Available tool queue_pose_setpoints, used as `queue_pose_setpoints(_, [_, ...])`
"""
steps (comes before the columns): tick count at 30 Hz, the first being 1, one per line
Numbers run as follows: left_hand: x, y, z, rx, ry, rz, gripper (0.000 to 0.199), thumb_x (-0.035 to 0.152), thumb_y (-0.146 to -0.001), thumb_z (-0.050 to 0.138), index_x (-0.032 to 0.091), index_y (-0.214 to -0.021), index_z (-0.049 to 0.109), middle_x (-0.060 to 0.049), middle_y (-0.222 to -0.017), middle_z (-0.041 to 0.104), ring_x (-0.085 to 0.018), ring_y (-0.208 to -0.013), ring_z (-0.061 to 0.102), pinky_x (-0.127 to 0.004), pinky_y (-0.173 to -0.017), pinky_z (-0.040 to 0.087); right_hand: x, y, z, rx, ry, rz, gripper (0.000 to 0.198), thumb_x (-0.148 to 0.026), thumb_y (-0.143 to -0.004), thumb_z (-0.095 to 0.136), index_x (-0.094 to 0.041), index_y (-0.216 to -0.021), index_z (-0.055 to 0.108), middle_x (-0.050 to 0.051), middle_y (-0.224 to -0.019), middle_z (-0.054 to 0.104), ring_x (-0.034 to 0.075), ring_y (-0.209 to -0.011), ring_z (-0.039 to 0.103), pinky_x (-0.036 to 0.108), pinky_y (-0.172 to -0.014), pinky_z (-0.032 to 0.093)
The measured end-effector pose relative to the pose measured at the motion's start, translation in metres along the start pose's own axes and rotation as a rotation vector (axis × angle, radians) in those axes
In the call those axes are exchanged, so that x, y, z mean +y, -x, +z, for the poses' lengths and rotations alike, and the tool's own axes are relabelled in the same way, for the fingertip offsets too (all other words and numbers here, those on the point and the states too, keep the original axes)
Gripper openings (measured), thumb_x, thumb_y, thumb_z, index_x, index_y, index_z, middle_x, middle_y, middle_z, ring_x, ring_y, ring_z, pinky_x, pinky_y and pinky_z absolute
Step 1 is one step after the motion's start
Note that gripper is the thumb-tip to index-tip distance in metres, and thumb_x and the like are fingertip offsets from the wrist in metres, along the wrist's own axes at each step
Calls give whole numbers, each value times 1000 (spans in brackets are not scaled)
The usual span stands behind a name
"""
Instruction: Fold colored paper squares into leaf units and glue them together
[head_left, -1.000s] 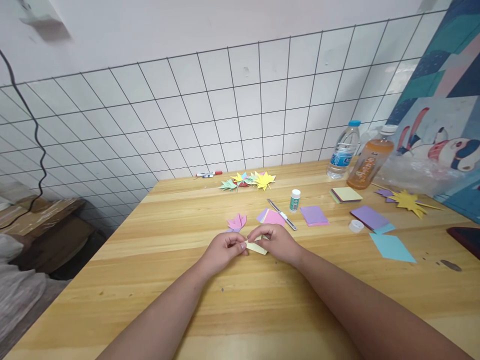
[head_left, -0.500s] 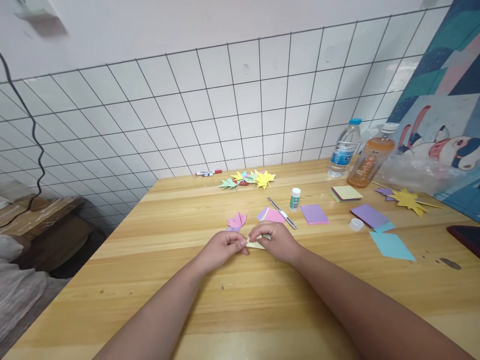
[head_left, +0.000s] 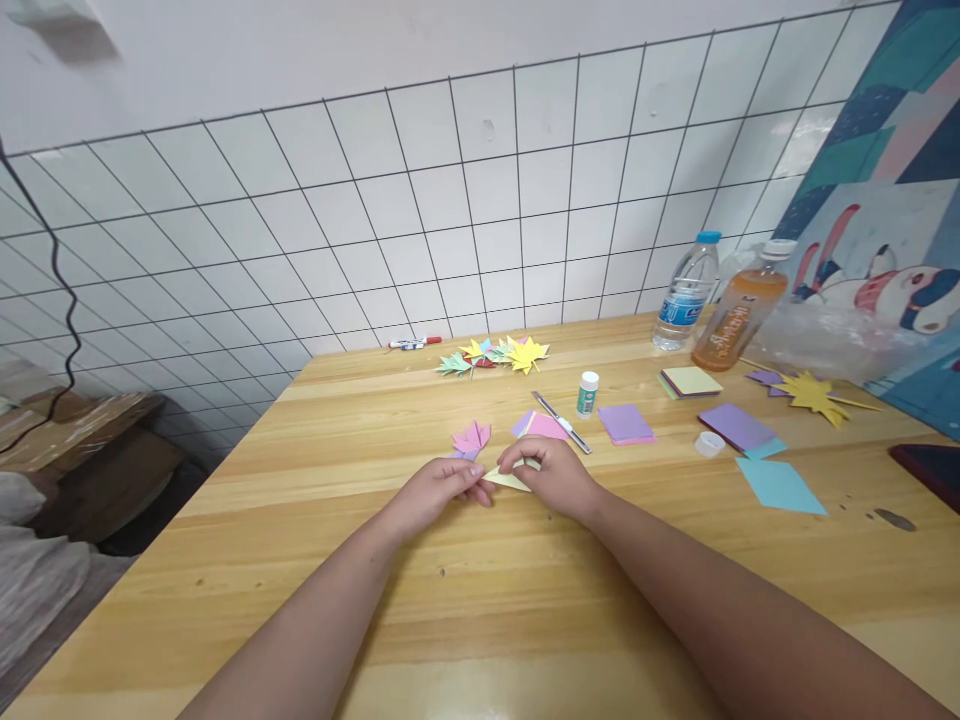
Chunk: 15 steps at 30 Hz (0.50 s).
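Note:
A pale yellow folded paper [head_left: 508,480] is between my two hands, just above or on the wooden table. My left hand [head_left: 444,487] pinches its left tip between thumb and fingers. Curled over its right part, my right hand [head_left: 553,475] grips it, its fingertips partly hiding the paper. Right behind my left hand lies a pink and purple folded paper leaf [head_left: 471,438]. Behind my right hand are loose pink and purple sheets [head_left: 545,425] with a utility knife [head_left: 562,422] lying across their edge.
A glue stick [head_left: 588,394] stands uncapped-looking or capped, I cannot tell, near purple sheets [head_left: 626,423]. Folded leaves [head_left: 525,354] and markers [head_left: 415,343] lie by the wall. Two bottles [head_left: 739,308], paper stacks [head_left: 691,381], a white cap [head_left: 709,444] and a blue sheet [head_left: 781,486] are rightward.
My left thumb and fingers have shifted slightly left along the yellow paper, so more of its pointed left end shows. The view has moved a little.

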<state>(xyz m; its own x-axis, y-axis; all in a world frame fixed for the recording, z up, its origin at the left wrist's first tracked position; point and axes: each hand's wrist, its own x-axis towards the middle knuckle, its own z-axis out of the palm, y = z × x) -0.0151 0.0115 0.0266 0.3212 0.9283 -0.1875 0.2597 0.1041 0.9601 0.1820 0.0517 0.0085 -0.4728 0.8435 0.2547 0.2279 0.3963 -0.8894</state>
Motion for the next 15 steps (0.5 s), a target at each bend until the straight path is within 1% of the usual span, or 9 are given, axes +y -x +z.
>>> queue_pose_setpoints(3, [-2,-2,0,38,-30,-25,41,49,-82,50,14,-73,70,-9,-76,73,-18,-73,62,-28,-71,43,0,1,1,-12,-3,-15,26,-4,-69,47,-20,-74,68,1,-84,68,14,-80,60,26,-76,44])
queue_pose_setpoints(8, [-7,-3,2,14,-21,24,34,47,-79,56,15,-75,67,-5,-71,70,-18,-72,62,-27,-72,44,0,1,2,-27,21,-21,27,-4,-68,47,-20,-74,68,1,-84,67,14,-79,60,25,-75,44])
queue_pose_setpoints(11, [-8,-3,4,27,-43,44,31,45,-78,57,15,-71,65,-3,-69,68,-16,-70,61,-27,-72,44,2,1,3,-40,42,-23,27,-5,-67,47,-20,-74,69,1,-84,67,14,-79,59,26,-75,44])
queue_pose_setpoints(13, [-8,-3,6,49,-73,65,31,43,-79,55,16,-68,63,-2,-66,66,-15,-67,60,-26,-70,43,2,1,2,-46,26,17,29,-5,-66,45,-19,-74,69,1,-84,67,15,-78,60,25,-73,44])
queue_pose_setpoints(15, [-10,-3,8,74,-135,97,29,41,-81,53,16,-68,63,-1,-64,64,-15,-65,58,-25,-68,43,1,1,1,-43,-59,74,34,-5,-68,41,-20,-84,68,1,-86,67,14,-78,60,24,-69,44])
